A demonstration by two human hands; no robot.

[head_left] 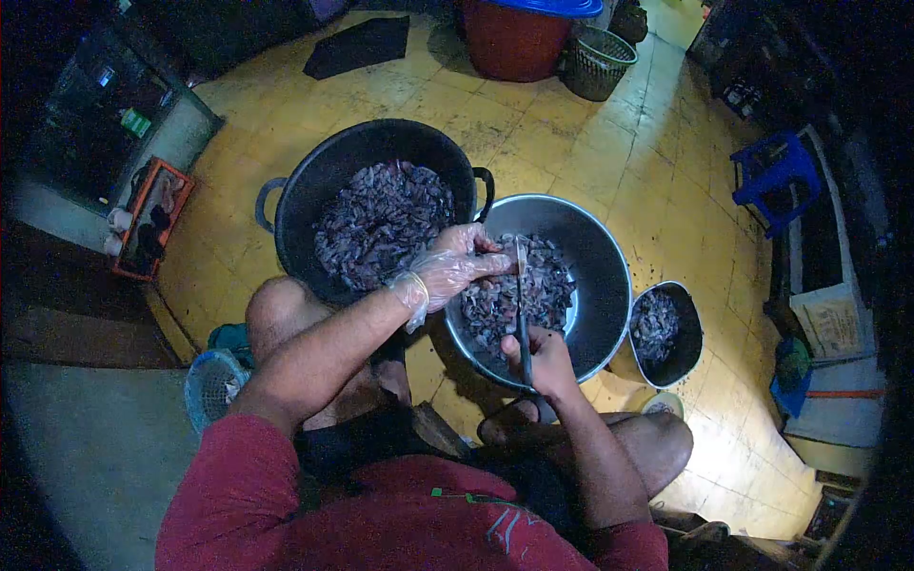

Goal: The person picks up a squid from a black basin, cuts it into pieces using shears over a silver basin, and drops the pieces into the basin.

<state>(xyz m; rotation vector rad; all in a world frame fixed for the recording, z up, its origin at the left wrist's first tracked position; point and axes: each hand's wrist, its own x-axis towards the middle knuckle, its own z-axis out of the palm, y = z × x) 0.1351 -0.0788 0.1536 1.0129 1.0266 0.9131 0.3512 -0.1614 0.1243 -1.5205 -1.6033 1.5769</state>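
Note:
My left hand (457,269), in a clear plastic glove, pinches a small pale piece, perhaps of seafood, over the steel basin (606,276). Its kind is too small to make out. Wrapped round the dark handle of a knife (524,328) is my right hand (545,362); the blade points away from me and meets the piece at my left fingertips. Below both hands, small grey-purple glossy pieces (495,319) lie in the basin. A black two-handled tub (309,181) left of it holds a large heap of similar dark pieces (381,219).
Right of the basin stands a smaller container (700,347) with more pieces. A red tub (514,43) with a blue lid and a wicker-like basket (597,62) are at the back. A blue stool (776,181) is at right, an orange crate (152,219) at left, a light-blue basket (205,390) by my knee.

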